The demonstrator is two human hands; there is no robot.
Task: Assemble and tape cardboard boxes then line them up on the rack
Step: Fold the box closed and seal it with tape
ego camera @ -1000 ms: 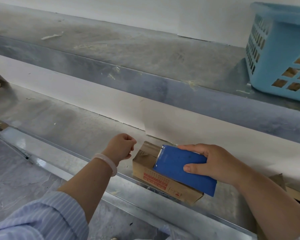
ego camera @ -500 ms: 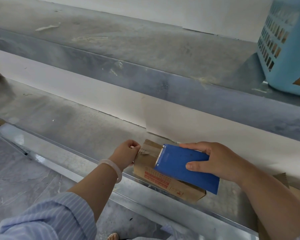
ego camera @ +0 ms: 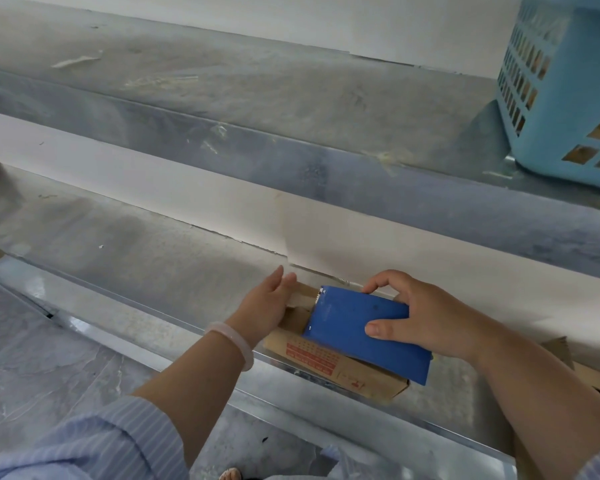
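I had the cardboard box (ego camera: 329,362) lying on the rack's lower shelf (ego camera: 153,265), long axis running left-right. My right hand (ego camera: 426,320) gripped the blue tape dispenser (ego camera: 364,330) atop it. My left hand (ego camera: 264,306), fingers spread, pressed the box's near-left end, nearer the tape tail.

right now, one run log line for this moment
stage: taping box | right hand: holds blue tape dispenser on cardboard box | left hand: open at box's left end | place: lower rack shelf
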